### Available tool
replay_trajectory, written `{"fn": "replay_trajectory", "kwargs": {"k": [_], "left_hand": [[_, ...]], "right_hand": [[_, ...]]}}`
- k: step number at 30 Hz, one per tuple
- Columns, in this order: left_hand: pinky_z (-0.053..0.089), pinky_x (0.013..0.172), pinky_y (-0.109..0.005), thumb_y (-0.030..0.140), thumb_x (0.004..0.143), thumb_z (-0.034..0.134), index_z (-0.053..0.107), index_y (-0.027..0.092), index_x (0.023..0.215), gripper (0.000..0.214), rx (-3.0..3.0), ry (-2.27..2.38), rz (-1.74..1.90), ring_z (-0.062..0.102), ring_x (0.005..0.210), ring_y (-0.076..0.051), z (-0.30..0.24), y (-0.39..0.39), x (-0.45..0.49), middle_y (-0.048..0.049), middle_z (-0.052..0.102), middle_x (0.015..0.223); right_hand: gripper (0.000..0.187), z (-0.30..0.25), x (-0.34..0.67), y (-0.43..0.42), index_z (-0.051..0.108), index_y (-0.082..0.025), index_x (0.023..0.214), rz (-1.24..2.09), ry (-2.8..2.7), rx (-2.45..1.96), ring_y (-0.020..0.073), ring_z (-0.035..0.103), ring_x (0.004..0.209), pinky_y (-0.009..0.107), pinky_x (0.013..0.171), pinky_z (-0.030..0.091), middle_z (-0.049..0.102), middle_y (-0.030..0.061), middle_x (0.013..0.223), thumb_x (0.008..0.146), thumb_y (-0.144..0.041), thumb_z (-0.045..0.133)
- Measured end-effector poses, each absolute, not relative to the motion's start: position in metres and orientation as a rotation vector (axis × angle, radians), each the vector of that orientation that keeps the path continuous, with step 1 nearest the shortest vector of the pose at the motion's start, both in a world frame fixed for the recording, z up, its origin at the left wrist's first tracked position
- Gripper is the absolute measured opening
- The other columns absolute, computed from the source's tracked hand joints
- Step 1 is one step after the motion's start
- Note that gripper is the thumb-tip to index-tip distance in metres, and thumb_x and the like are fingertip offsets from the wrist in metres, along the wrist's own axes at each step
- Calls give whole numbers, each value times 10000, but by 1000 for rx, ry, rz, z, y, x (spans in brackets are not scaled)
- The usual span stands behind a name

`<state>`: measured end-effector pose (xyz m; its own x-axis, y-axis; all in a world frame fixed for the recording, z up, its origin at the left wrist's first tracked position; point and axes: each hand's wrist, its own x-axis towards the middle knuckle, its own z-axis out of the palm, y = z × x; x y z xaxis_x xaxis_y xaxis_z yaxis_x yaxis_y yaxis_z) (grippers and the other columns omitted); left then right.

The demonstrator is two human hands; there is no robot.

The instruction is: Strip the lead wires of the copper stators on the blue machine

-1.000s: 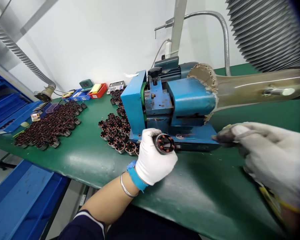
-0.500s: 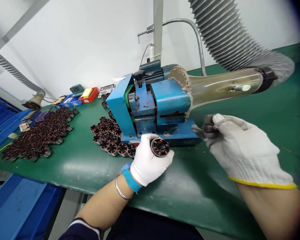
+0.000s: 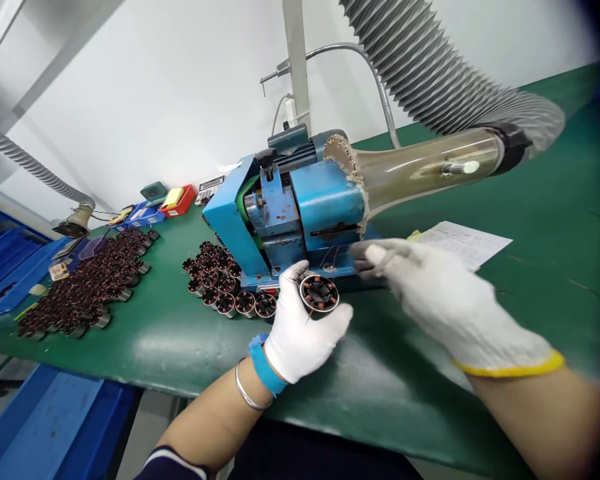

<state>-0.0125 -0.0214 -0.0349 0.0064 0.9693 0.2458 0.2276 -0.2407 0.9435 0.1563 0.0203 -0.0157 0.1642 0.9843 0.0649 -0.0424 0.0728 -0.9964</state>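
Observation:
My left hand [image 3: 300, 333], in a white glove with a blue band at the wrist, is closed round a motor stator [image 3: 319, 293]. Its open end faces up, with copper windings and dark slots inside a metal ring, and a thin wire sticks out. My right hand [image 3: 420, 287], in a white glove with grey fingertips and a yellow cuff, hovers right of the stator without touching it. Its fingers are pinched together and slightly blurred; I cannot make out what is between them. Just behind both hands stands a blue motor-driven machine [image 3: 330, 197] with a slot in its cover.
Several stators [image 3: 226, 283] stand left of the machine, and a large cluster of them [image 3: 90, 283] lies further left. A clear funnel [image 3: 420, 160] and grey hose [image 3: 430, 73] reach over the right side. A printed sheet [image 3: 467, 243] lies behind my right hand.
My right hand has moved left, closer to the stator, uncovering the printed sheet. My left hand still holds the stator, and the view has shifted slightly.

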Motion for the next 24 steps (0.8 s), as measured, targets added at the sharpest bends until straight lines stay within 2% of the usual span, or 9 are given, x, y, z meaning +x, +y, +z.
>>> {"fn": "replay_trajectory", "kwargs": {"k": [2,4,10,15,24], "left_hand": [[484,1058,-470,238,785,773,427,222,1307,627,1469,1185,1296,618,1124,-251,-37,-20,-9,-85,602,1199],[493,1053,-468,231,802,750,459,204,1261,544,1414,1140,1299,629,1122,-248,-38,-17,-5,-91,614,1194],[521,985,-424,217,768,749,484,180,1098,425,1394,1169,1383,642,1053,-226,-27,-1,8,-93,627,1125],[514,972,-405,193,754,754,467,185,1079,434,1462,1160,1388,636,1028,-214,-15,11,12,-85,621,1097],[500,961,-435,207,778,691,465,199,1068,368,1698,1240,1341,597,1022,-227,-12,18,10,-68,565,1057]], "right_hand": [[339,-17,142,13,749,-197,973,1162,-1168,-1141,276,725,874,402,814,613,760,98,916,721,-423,758],[370,-20,126,6,739,-205,1007,1231,-1159,-1046,291,729,949,404,849,620,767,94,998,683,-382,765],[333,-25,110,10,724,-192,1006,1207,-1022,-1017,266,733,969,378,905,606,770,82,973,726,-367,683],[282,-17,111,18,725,-203,944,1211,-940,-961,259,731,937,354,856,619,764,62,920,702,-338,671],[275,-17,112,21,724,-194,960,1198,-894,-895,258,734,923,369,879,608,771,68,924,719,-298,643]]}}
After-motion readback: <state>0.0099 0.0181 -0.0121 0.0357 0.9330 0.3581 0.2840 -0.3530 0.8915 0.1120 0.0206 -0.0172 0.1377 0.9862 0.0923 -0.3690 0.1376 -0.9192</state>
